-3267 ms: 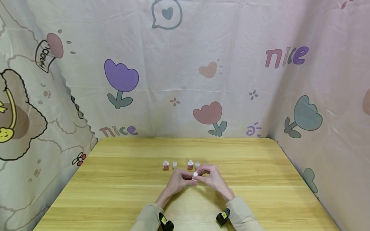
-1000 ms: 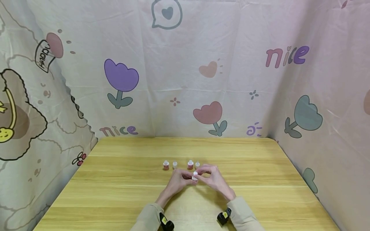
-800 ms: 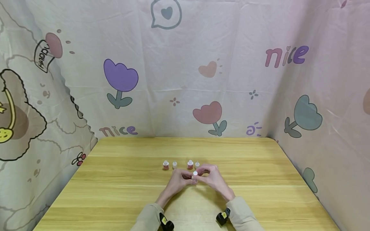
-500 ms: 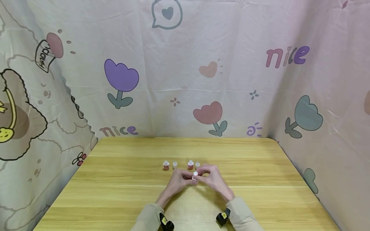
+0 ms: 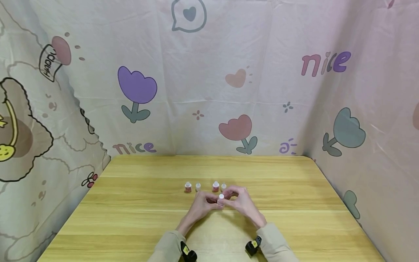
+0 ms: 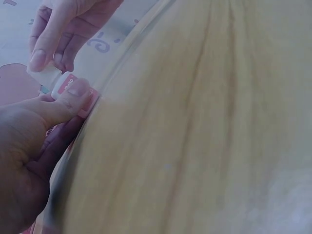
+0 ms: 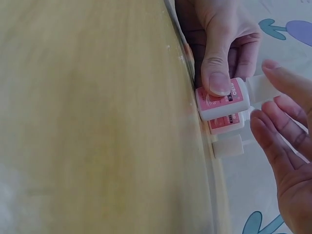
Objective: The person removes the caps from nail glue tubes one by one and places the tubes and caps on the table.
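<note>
My left hand point(image 5: 202, 205) holds a small white bottle point(image 7: 224, 100) with a pink label, its thumb pressed flat on the label in the right wrist view. At the bottle's top, my right hand point(image 5: 241, 201) has thumb and fingers around the white cap point(image 6: 45, 75). Both hands meet over the middle of the table. Just behind them stand a second pink-labelled bottle point(image 5: 215, 187) with a white top and a loose white cap point(image 5: 223, 186) with a thin pin. Farther left are a third such bottle point(image 5: 188, 187) and another loose cap point(image 5: 198, 187).
The wooden table point(image 5: 137, 203) has its far edge against a patterned curtain point(image 5: 196, 91), which also hangs along both sides. Black wrist cameras sit at both beige sleeves point(image 5: 276, 243).
Both hands stay at the same place on the bottle and cap. My right wrist shifts slightly back and forth. The standing bottles and loose caps have not moved.
</note>
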Demonstrator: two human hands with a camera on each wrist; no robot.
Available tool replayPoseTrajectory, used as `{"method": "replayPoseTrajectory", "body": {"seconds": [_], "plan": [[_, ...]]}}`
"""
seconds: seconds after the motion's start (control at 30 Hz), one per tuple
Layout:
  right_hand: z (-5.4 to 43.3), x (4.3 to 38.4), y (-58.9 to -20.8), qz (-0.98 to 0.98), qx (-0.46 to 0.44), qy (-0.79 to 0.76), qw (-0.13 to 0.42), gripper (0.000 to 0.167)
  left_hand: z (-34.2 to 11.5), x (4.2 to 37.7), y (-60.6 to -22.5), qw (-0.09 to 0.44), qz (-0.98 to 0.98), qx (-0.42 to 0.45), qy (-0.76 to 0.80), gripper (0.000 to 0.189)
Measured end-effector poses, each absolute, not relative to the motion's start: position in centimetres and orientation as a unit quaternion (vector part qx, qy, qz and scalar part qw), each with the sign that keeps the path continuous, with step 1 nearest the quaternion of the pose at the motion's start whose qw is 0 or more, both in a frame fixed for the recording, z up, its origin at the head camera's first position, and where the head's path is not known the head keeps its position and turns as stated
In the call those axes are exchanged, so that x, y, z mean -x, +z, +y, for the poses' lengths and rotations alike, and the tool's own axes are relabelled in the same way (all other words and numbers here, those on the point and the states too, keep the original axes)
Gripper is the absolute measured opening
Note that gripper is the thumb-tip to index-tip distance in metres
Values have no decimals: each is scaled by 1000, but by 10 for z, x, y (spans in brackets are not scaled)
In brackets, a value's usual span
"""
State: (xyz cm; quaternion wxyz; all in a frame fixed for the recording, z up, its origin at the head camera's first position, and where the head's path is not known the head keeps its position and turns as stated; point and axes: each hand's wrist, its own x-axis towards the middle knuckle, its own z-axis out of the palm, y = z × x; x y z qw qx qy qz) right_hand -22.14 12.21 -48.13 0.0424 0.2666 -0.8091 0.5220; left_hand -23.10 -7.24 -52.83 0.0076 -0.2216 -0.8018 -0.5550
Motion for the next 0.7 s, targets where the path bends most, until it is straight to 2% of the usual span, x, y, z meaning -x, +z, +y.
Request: {"method": "replayPoseTrajectory", "body": {"seconds": [0.13, 0.4, 0.7], "plan": [[123, 230, -497, -813, -260, 519, 54, 13, -72, 230, -528, 5, -801, 220, -557, 16], [124, 231, -499, -790, -295, 536, 47, 13, -73, 231, -528, 4, -801, 217, -558, 18], [123, 218, -474, -797, -277, 537, 15, 18, -73, 231, -529, 2, -799, 219, -560, 17]]}}
